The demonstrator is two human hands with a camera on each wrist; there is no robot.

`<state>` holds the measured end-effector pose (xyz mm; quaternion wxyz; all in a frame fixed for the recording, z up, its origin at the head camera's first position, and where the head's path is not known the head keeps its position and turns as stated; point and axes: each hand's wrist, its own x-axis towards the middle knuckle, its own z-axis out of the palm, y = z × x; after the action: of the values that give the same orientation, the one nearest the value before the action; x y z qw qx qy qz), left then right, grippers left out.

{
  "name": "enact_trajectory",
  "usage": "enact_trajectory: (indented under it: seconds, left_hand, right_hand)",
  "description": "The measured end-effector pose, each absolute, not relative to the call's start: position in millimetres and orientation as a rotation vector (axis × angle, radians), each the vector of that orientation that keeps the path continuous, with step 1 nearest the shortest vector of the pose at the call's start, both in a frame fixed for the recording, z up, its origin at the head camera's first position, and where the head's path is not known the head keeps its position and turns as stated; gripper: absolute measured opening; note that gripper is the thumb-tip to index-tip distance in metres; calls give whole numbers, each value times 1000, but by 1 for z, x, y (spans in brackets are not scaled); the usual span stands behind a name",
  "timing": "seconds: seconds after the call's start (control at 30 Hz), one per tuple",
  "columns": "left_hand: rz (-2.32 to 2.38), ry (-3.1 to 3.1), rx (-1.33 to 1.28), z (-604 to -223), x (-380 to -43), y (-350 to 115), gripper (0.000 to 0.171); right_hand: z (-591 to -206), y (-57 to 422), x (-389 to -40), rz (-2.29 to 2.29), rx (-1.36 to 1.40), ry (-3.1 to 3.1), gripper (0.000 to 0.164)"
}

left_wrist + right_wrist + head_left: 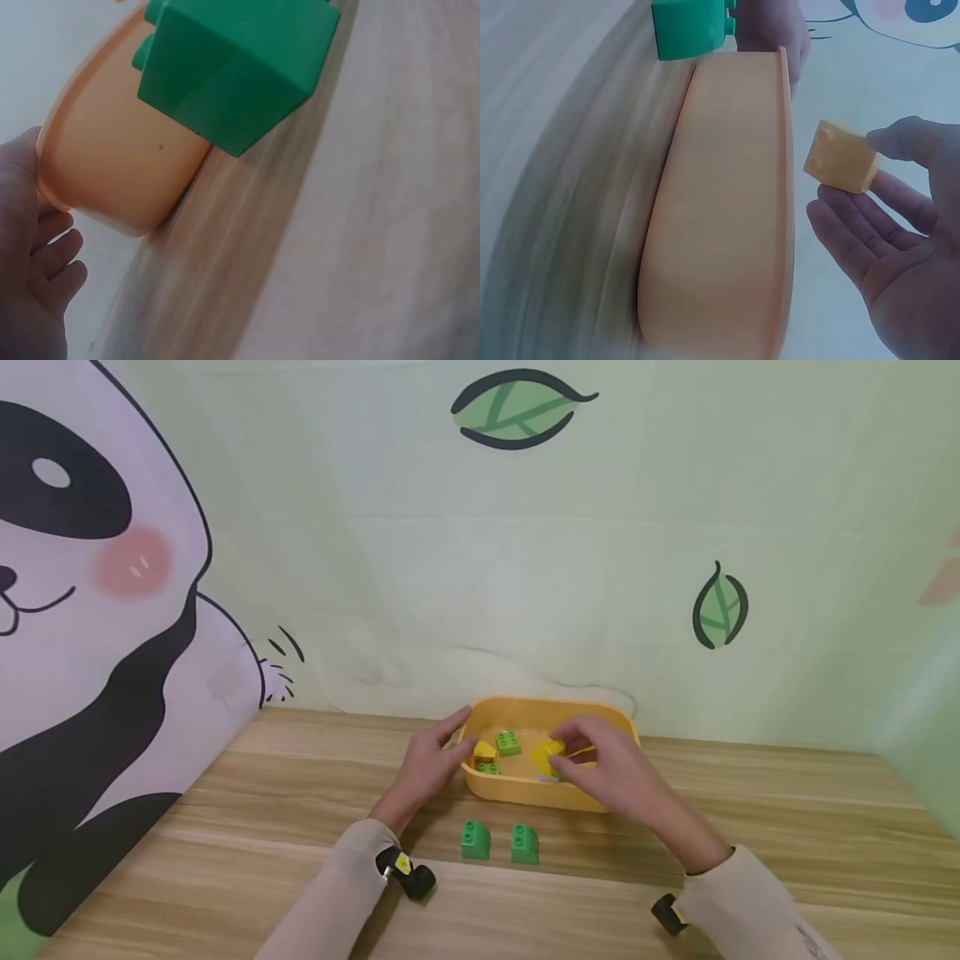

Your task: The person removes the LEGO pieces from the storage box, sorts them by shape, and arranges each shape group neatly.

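Observation:
A yellow toy building brick [840, 156] is pinched between the thumb and fingers of my right hand [611, 768], above the right part of a yellow-orange plastic bin [517, 792]. My left hand [427, 768] holds the bin by its left end, with the thumb at the rim. Inside the bin lie a light green brick [507, 743], another light green brick [489, 768] near the left wall, and a yellow piece [484, 750] beside it. More pieces under my right hand are partly hidden.
Two dark green curved bricks, a left one [474, 841] and a right one [524, 844], stand on the wooden table [300, 827] in front of the bin. Behind the bin rises a cloth backdrop [360, 568] printed with a panda and leaves.

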<state>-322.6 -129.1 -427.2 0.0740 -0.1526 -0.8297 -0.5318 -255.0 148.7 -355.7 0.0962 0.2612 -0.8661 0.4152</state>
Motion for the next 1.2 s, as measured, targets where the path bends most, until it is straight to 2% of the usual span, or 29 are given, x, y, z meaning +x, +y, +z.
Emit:
enact_trajectory:
  seconds: [0.6, 1.2]
  left_hand:
    - [-1577, -2502, -464, -427, -323, -128, 58]
    - [-1553, -2512, -451, -425, -322, -128, 57]
  right_hand:
    - [-365, 169, -228, 1273, 795, -2546, 24]
    - [-366, 178, -212, 1323, 941, -2614, 21]
